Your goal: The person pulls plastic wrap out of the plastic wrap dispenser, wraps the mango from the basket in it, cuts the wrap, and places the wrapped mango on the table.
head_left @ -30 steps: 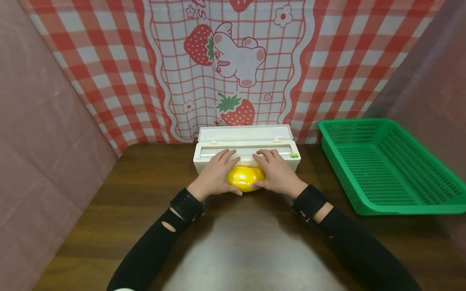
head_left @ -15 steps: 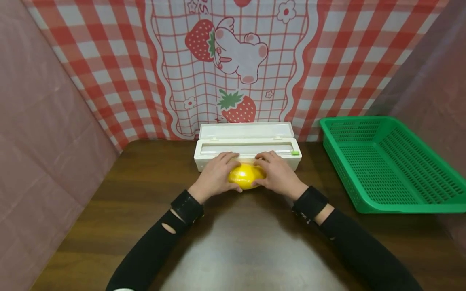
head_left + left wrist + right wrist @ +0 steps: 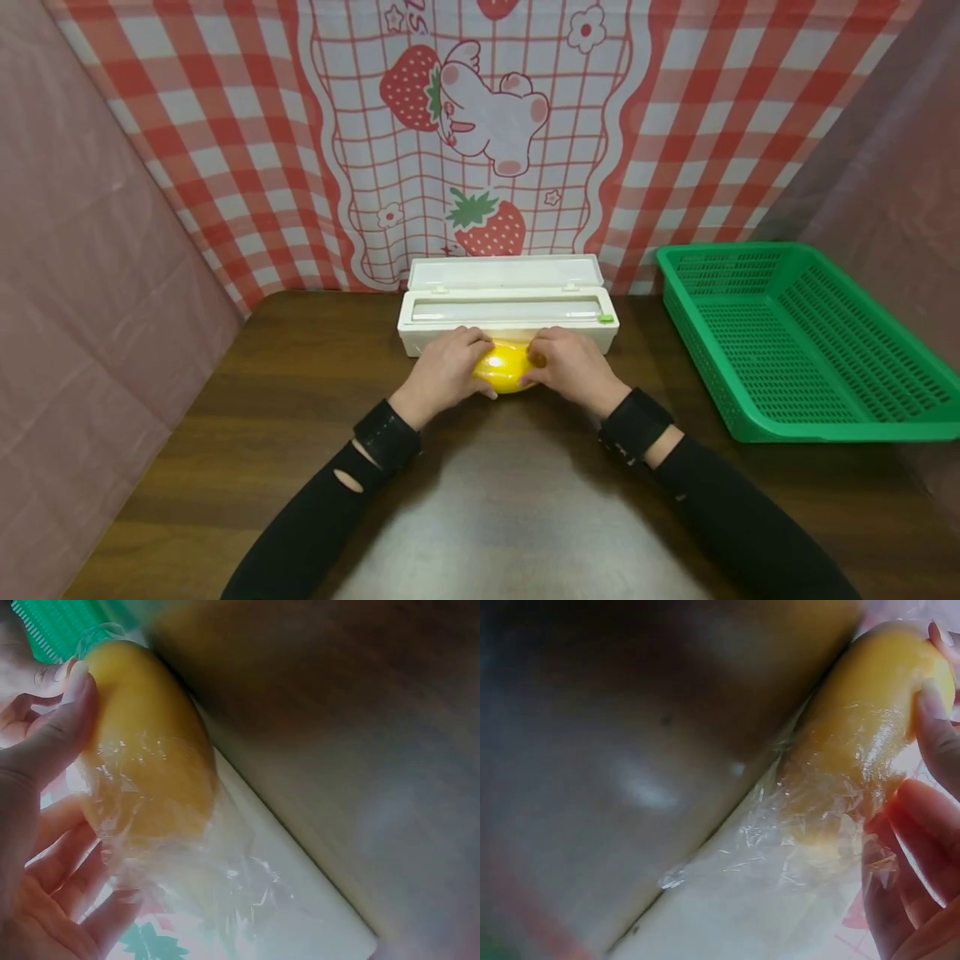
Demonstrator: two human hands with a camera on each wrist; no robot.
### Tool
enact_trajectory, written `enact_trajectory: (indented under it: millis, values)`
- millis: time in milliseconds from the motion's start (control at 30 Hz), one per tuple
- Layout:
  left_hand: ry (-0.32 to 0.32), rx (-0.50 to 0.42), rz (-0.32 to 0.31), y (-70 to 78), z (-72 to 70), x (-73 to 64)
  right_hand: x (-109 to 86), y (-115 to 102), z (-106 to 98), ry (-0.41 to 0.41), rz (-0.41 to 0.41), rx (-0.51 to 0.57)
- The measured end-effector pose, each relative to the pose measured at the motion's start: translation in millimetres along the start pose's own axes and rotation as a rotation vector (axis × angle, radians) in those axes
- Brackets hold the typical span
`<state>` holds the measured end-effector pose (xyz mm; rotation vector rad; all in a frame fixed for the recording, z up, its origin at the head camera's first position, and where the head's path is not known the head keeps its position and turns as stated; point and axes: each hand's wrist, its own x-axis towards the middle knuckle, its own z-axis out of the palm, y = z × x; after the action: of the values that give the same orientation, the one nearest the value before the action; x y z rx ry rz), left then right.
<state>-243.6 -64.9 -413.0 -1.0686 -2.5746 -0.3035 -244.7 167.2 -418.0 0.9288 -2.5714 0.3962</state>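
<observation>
A smooth yellow mango [image 3: 504, 365] with clear cling film [image 3: 172, 862] around it is held between both hands, just in front of a white cling film dispenser [image 3: 508, 326]. The left hand [image 3: 447, 365] grips its left end, thumb on the near side and fingers at the far side. The right hand [image 3: 573, 367] grips the right end the same way, fingers curled at the film. In the wrist views, loose film bunches and trails off the mango's ends. The dispenser's lid stands open, its roll showing and a green slider [image 3: 605, 318] at the right.
A green plastic basket [image 3: 750, 417] stands on the right of the brown wooden table [image 3: 225, 467]. Behind the dispenser hangs a red and white checked cloth [image 3: 480, 150] with strawberries. Pink cloth [image 3: 90, 275] covers the left side.
The fingers of both hands have drawn back from the dispenser's top and curled in round the mango and its film. The mango stays nearly in place.
</observation>
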Motion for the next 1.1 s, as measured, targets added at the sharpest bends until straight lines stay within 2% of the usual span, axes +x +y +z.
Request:
enact_trajectory:
  millis: [167,367,533,700,833,933,1100]
  values:
    - [0.026,0.005,0.0,1.6,0.3,0.7,1.5,-3,-2,-0.01,0.028,-0.046]
    - [0.07,0.03,0.028,11.0,-1.9,-5.6,-1.1,-7,-6,-0.051,-0.028,-0.03]
    - [0.125,0.027,0.077,23.1,-12.6,-6.8,-0.1,-11,-13,-0.122,-0.049,-0.006]
    - [0.141,0.019,0.103,30.8,-23.8,-6.0,4.2,-17,-18,-0.182,-0.052,0.025]
    - [0.134,0.007,0.086,32.5,-27.8,-6.4,6.0,-20,-18,-0.205,-0.014,0.07]
    - [0.102,0.04,0.058,33.8,-27.7,-5.6,5.6,-20,-15,-0.215,-0.005,0.069]
    - [0.038,0.156,-0.018,39.6,-25.3,0.3,6.8,-21,-13,-0.178,-0.072,-0.023]
